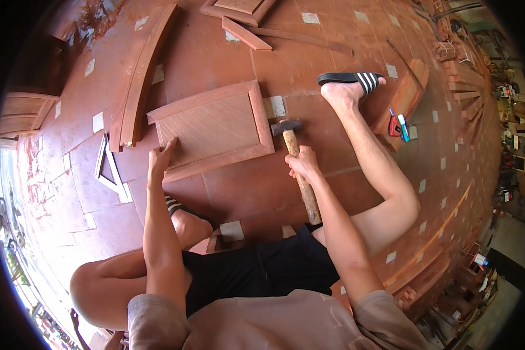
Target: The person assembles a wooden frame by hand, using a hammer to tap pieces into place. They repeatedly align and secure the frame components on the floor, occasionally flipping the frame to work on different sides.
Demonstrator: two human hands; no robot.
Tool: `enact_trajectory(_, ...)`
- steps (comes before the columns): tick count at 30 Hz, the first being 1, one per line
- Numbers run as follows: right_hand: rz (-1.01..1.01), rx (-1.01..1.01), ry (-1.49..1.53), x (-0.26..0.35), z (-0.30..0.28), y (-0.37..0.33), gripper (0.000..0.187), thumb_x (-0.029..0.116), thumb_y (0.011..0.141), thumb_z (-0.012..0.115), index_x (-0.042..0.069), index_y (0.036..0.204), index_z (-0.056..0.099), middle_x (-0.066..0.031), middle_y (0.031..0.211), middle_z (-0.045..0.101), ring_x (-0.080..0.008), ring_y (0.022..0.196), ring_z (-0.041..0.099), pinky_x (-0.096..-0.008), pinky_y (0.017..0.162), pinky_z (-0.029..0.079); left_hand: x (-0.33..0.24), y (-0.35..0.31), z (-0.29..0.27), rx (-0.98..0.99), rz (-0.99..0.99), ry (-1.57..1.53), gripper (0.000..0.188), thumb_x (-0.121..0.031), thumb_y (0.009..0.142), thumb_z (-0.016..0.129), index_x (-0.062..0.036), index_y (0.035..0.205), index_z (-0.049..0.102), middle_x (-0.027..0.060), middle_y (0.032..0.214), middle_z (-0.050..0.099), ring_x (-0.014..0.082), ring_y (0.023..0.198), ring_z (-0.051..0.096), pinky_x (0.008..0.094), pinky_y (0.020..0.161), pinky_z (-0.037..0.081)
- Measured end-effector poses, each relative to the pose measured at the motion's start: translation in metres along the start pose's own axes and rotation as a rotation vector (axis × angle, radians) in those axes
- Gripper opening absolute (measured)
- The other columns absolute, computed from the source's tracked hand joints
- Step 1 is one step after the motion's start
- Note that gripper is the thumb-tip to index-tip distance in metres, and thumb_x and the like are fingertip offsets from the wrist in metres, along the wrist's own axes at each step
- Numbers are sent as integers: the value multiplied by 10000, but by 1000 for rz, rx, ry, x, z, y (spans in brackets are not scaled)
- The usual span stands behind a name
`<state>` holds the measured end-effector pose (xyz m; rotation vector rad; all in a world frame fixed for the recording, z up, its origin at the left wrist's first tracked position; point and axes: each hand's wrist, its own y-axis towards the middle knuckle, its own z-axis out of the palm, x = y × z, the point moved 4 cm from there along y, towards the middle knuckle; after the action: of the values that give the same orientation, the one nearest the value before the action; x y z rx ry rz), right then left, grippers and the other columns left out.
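In front of me a framed wooden panel (213, 131) lies on the tiled floor, with frame pieces along its far, right and near sides. The left side shows no frame piece. My left hand (161, 160) grips the panel's near left corner, thumb on top and the other fingers partly hidden. A hammer (306, 192) with a dark metal head and a pale wooden handle is in my right hand (303, 163), fingers wrapped round the handle below the head. The hammer head is close to the panel's right frame piece.
Long wooden boards (139, 81) lie left of the panel. A white triangular frame (108, 172) rests near my left foot. To the right, a plank (411, 96) bears a red tape measure (394, 125) and a marker pen (403, 128). More wooden parts (245, 34) lie beyond, and stacked timber (464, 87) at far right.
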<state>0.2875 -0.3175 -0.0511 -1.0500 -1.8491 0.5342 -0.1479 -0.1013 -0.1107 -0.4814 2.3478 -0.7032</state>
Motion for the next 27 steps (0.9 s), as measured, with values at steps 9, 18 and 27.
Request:
enact_trajectory(9, 10, -21, 93, -6, 8, -2, 261, 152, 881, 709, -64, 975, 597, -149, 698, 687, -214, 518, 705, -353, 430, 565, -194, -43, -134, -77, 587, 331, 383, -314, 890, 774, 38, 1038, 789, 137, 774, 756, 200, 649, 693, 404, 638, 538)
enact_trajectory(18, -35, -13, 80, -6, 8, -5, 248, 168, 850, 739, 5, 925, 568, -72, 678, 634, -165, 492, 647, -321, 431, 528, -366, -163, -120, -124, 952, 777, 486, -367, 717, 816, -141, 1140, 740, 157, 1134, 739, 347, 1089, 715, 467, 908, 585)
enact_trajectory(27, -284, -49, 314, 49, -30, -41, 299, 266, 934, 773, 42, 909, 576, -23, 649, 572, -128, 466, 597, -305, 406, 477, -303, -171, -173, 11, 1057, 225, 401, -199, 790, 805, -44, 1159, 770, 136, 974, 774, 248, 873, 735, 394, 811, 583)
